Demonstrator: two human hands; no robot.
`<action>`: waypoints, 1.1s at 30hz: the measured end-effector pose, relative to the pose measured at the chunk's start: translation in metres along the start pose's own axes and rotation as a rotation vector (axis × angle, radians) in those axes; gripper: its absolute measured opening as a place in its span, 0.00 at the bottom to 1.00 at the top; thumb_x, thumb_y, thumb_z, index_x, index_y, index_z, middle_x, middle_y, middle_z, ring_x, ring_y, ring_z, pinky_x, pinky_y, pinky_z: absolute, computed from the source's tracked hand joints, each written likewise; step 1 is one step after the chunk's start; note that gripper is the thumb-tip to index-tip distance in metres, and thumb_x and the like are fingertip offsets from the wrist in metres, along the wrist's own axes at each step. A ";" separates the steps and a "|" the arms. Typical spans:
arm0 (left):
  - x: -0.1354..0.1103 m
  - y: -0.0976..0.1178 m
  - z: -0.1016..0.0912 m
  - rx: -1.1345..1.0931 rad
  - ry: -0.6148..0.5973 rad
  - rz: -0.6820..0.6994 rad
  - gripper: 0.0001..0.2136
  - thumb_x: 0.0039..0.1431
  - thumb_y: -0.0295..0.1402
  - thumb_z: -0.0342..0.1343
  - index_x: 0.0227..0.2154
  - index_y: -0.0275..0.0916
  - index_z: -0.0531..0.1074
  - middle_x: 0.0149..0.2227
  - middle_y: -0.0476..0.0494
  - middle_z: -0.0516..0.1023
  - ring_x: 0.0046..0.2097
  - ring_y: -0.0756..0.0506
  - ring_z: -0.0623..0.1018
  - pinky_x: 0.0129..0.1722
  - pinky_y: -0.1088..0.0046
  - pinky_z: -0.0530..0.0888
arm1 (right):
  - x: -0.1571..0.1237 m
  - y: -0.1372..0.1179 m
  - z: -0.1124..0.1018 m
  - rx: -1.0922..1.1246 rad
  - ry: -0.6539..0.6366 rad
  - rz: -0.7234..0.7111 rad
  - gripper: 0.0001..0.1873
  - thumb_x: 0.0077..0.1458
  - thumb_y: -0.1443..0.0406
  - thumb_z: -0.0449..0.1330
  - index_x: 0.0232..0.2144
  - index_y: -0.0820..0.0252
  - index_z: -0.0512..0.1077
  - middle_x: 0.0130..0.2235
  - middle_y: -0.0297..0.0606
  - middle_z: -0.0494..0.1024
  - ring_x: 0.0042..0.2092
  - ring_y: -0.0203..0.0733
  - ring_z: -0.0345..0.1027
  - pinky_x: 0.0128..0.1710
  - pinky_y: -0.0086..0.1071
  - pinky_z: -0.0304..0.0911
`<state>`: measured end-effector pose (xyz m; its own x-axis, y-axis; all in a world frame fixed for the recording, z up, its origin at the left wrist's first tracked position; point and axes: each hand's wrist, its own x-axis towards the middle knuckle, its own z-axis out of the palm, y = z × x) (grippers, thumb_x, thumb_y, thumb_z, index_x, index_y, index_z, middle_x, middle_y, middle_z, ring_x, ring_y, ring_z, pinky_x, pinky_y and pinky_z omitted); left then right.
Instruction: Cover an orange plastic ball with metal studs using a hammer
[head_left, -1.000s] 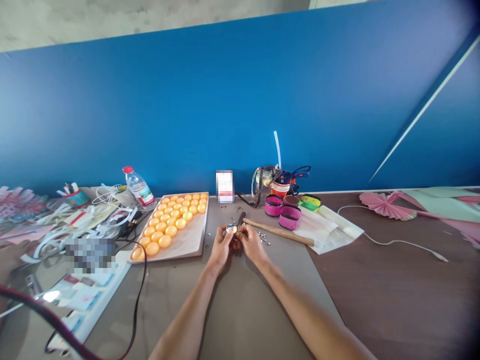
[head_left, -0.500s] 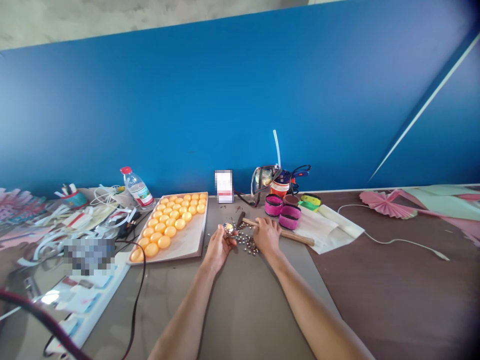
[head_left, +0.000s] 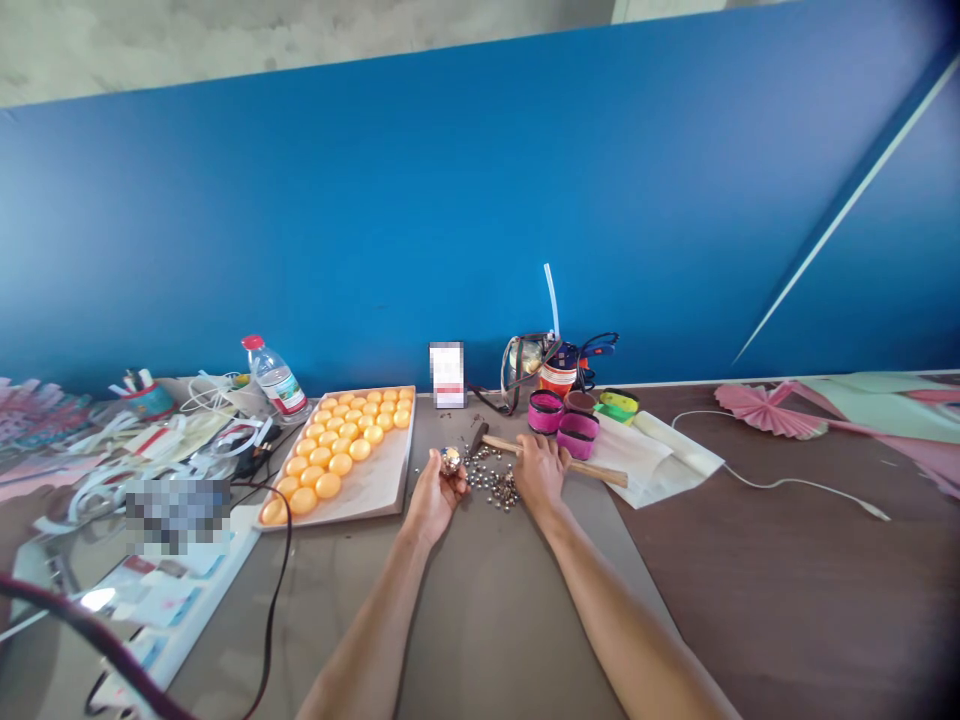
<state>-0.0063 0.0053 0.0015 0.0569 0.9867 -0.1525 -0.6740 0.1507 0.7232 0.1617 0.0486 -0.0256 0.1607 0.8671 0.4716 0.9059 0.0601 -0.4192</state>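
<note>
In the head view, my left hand (head_left: pixel 435 500) is closed around a shiny, roundish metal piece (head_left: pixel 451 460); it looks like a small bell, but I cannot make out its exact kind. My right hand (head_left: pixel 540 470) has its fingers wrapped over the handle of a hammer (head_left: pixel 600 474) with a pale wooden shaft. The hammer's dark head points left, between my hands and just beyond the left fingertips. Small silver beads (head_left: pixel 496 488) lie scattered on the grey mat (head_left: pixel 495 610) between both hands. Part of the handle is hidden under my right fingers.
A white tray (head_left: pixel 375 478) of orange balls stands left, with a red-capped bottle (head_left: pixel 279 380) behind it. Magenta fabric rings (head_left: pixel 577 435), white sheets (head_left: pixel 637 455) and a white cable (head_left: pixel 810 485) lie right. A phone (head_left: pixel 448 375) stands at the back. Clutter and wires fill the far left.
The right hand and the hammer have shifted only slightly; the left hand still holds the metal piece. The whole view has moved a little.
</note>
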 end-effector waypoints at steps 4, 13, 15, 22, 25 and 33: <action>0.002 0.001 -0.001 -0.051 0.036 -0.040 0.17 0.54 0.48 0.51 0.29 0.37 0.65 0.22 0.48 0.69 0.20 0.53 0.65 0.25 0.75 0.67 | -0.002 -0.011 -0.008 0.123 0.169 -0.125 0.12 0.55 0.70 0.50 0.40 0.58 0.69 0.38 0.41 0.73 0.41 0.44 0.61 0.45 0.39 0.45; 0.003 0.008 -0.002 -0.146 0.062 -0.031 0.18 0.57 0.47 0.47 0.30 0.35 0.68 0.22 0.48 0.67 0.20 0.52 0.64 0.25 0.74 0.67 | -0.014 -0.030 -0.025 0.304 0.192 -0.347 0.12 0.58 0.69 0.45 0.37 0.60 0.68 0.35 0.39 0.72 0.38 0.41 0.62 0.43 0.37 0.46; 0.003 0.009 -0.002 -0.159 0.063 -0.022 0.18 0.58 0.47 0.46 0.28 0.35 0.68 0.22 0.47 0.67 0.20 0.53 0.63 0.26 0.74 0.67 | -0.016 -0.031 -0.026 0.310 0.173 -0.353 0.12 0.59 0.69 0.45 0.37 0.60 0.68 0.35 0.39 0.72 0.38 0.41 0.61 0.43 0.37 0.45; 0.004 0.008 -0.006 -0.207 0.040 -0.022 0.18 0.57 0.48 0.47 0.28 0.36 0.69 0.22 0.48 0.67 0.20 0.53 0.63 0.27 0.73 0.68 | -0.016 -0.033 -0.027 0.281 0.072 -0.311 0.14 0.59 0.68 0.43 0.38 0.60 0.68 0.37 0.41 0.73 0.41 0.42 0.61 0.44 0.36 0.45; 0.003 0.008 -0.005 -0.209 0.050 -0.018 0.17 0.56 0.48 0.49 0.27 0.36 0.68 0.22 0.49 0.66 0.20 0.53 0.62 0.27 0.73 0.68 | -0.016 -0.034 -0.027 0.265 0.038 -0.326 0.14 0.59 0.68 0.44 0.38 0.60 0.68 0.37 0.41 0.73 0.41 0.41 0.62 0.45 0.35 0.45; 0.004 0.011 -0.007 -0.244 0.075 0.001 0.18 0.56 0.47 0.48 0.23 0.36 0.66 0.22 0.48 0.66 0.21 0.53 0.63 0.27 0.72 0.68 | -0.017 -0.032 -0.025 0.281 0.028 -0.336 0.13 0.58 0.69 0.44 0.37 0.60 0.69 0.36 0.39 0.73 0.39 0.40 0.62 0.44 0.35 0.45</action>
<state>-0.0182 0.0109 0.0041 0.0070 0.9781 -0.2079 -0.8322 0.1210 0.5411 0.1393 0.0197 -0.0008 -0.1110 0.7627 0.6371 0.7686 0.4723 -0.4314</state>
